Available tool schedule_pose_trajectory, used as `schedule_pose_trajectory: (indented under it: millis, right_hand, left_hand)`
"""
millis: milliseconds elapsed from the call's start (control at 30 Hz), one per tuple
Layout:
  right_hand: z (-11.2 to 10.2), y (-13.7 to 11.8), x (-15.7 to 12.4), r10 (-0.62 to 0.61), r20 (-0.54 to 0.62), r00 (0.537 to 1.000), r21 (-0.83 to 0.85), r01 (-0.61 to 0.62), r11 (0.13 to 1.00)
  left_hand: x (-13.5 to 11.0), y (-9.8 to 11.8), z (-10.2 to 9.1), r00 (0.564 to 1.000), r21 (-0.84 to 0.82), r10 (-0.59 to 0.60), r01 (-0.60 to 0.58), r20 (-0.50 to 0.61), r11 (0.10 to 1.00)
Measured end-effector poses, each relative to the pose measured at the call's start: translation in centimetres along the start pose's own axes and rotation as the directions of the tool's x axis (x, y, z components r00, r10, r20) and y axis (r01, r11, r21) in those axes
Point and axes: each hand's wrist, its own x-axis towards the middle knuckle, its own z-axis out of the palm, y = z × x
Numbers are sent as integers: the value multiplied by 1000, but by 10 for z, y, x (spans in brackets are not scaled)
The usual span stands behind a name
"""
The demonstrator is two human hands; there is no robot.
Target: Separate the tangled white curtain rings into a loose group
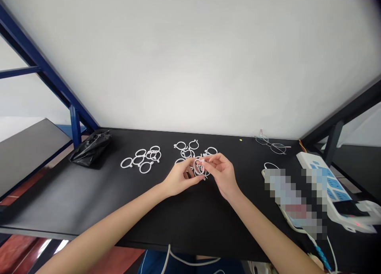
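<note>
My left hand [181, 178] and my right hand [222, 174] meet above the black table [166, 218], their fingertips pinching a white plastic split ring [199, 166] between them. It looks like a curtain ring, and my fingers partly hide it. Just behind my hands lies a loose group of similar rings [187, 150], some overlapping. A second group of white rings [141, 159] sits further left, out of reach of my fingers.
A crumpled black plastic bag [91, 150] lies at the table's left end. Wire-framed glasses [272, 146] rest near the back edge. On the right are a pixelated object [294, 198] and a white-and-blue power strip [320, 174]. A blue metal frame [44, 67] rises at left.
</note>
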Motion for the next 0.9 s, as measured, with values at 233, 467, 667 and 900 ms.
schedule_pose_trajectory:
  millis: [233,467,667,900]
  right_hand:
    - [12,-84,43,-379,41,925,-171,380,909]
    - [12,-140,38,-298,335,894,-426,426,798]
    - [14,-144,32,-337,442,832,-522,543,658]
    - [17,-144,24,-544,441,714,-568,691,447]
  left_hand:
    - [51,94,-34,937,103,329,-318,-120,942]
    - [42,140,-67,949,121,295,-307,107,944]
    - [36,136,-66,959,128,275,-282,75,951]
    - [37,137,-67,932,81,362,-360,-11,930]
